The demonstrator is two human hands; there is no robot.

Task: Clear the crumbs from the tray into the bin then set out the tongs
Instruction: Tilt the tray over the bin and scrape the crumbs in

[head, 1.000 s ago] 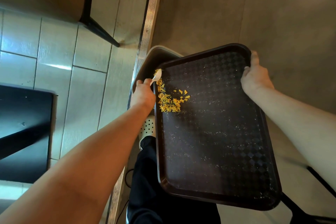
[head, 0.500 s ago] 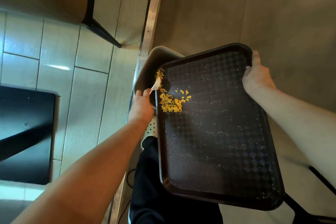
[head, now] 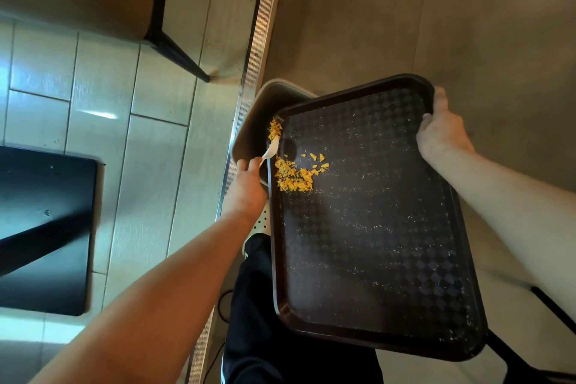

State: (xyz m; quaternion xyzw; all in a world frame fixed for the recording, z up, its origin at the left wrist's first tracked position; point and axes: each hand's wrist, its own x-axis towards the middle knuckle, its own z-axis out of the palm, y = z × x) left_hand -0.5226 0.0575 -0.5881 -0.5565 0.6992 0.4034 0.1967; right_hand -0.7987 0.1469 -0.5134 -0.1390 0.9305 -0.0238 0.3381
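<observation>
Yellow crumbs lie heaped near the far left corner of a dark brown tray, with a smaller clump pushed against the rim just beyond the left hand. Fine pale specks dust the rest of the tray's patterned surface. The tray is held in the air, between both hands, its far left corner overhanging the open mouth of a beige bin that stands on the floor just past the left hand.

The left hand, curled beside the tray's left edge, pinches a small white scraper in its fingertips; the blade reaches over the rim and sits between the two clusters of crumbs. The right hand grips the tray's far right edge, fingers wrapped over the rim and thumb along the outside.

Below the left forearm appear the person's black trousers and a pale perforated shoe. A metal floor strip runs away from the left hand, dividing glossy tiles to its left from the matt grey floor under the right hand. Farther left of the left hand stands a black square pedestal base; a thin black furniture leg stands beyond it.
</observation>
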